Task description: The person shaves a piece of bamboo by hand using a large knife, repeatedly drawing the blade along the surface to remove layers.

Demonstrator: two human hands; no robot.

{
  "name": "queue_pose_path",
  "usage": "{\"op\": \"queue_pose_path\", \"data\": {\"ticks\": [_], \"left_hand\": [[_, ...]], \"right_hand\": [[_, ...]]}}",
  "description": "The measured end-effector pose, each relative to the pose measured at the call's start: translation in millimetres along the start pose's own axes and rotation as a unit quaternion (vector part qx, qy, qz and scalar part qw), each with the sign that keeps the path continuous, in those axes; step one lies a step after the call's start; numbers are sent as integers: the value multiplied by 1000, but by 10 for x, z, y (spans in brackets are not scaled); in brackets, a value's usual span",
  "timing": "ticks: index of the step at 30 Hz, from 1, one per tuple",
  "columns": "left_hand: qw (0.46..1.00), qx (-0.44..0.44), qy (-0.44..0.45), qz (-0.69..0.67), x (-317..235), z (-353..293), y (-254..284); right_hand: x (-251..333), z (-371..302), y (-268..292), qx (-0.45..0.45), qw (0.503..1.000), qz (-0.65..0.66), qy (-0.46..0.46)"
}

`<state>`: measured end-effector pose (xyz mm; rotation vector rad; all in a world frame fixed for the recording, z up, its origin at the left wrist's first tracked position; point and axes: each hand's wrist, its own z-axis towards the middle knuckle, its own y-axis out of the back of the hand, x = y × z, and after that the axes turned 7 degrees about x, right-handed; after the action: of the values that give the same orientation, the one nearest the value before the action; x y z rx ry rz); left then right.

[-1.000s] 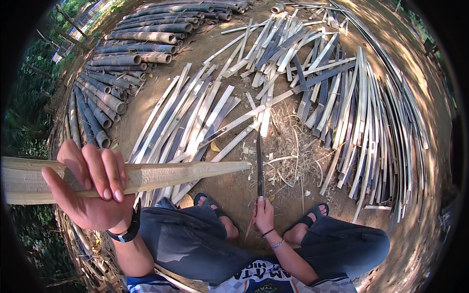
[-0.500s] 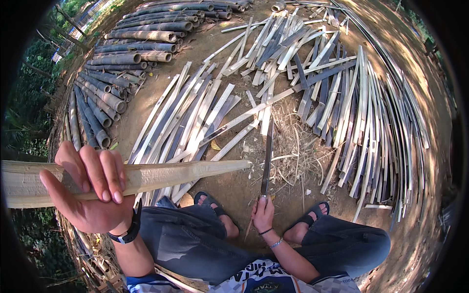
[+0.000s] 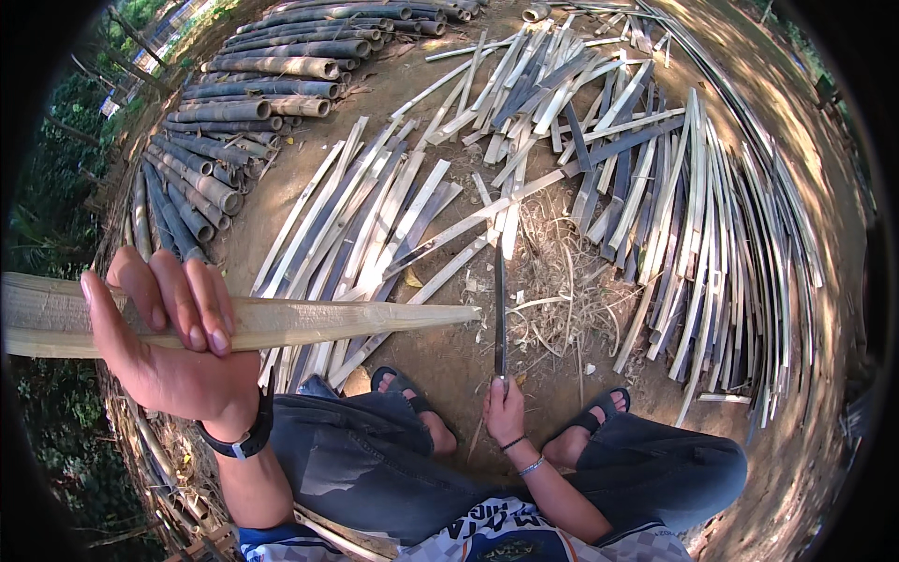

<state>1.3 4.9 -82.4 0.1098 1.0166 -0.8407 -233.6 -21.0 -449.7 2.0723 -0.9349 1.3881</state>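
Note:
My left hand (image 3: 183,365) is closed round a wide, pale split-bamboo strip (image 3: 375,320), its fingers curled over the top side. The strip lies nearly level across the left of the view, its narrower end pointing right and its other end running out past the left rim. In my right hand (image 3: 505,410), between my knees, is the handle of a long, narrow dark-bladed knife (image 3: 500,309). The blade points away from me, almost straight ahead. The strip's narrow end stops just left of the blade, with a small gap between them in the picture.
Split bamboo strips (image 3: 375,215) lie fanned out ahead, with another pile (image 3: 693,244) to the right. Whole bamboo poles (image 3: 225,112) are stacked at far left. Curly shavings (image 3: 571,300) cover the ground beyond my sandalled feet (image 3: 599,408).
My left hand has risen slightly, lifting the strip's near part. In my right hand the knife has swung a little to the left, so its blade stands straighter and closer to the strip's end.

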Motion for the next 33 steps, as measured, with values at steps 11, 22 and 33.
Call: {"op": "queue_pose_path", "data": {"ticks": [11,22,33], "left_hand": [[999,37,29,-16,84,146,-136],[995,87,34,-28,153,162,-297],[992,116,33,-27,88,171,-350]], "right_hand": [[622,119,172,22,999,17,16],[-140,148,123,18,997,-42,-63],[-684,-48,-59,29,986,-26,-161]]}}
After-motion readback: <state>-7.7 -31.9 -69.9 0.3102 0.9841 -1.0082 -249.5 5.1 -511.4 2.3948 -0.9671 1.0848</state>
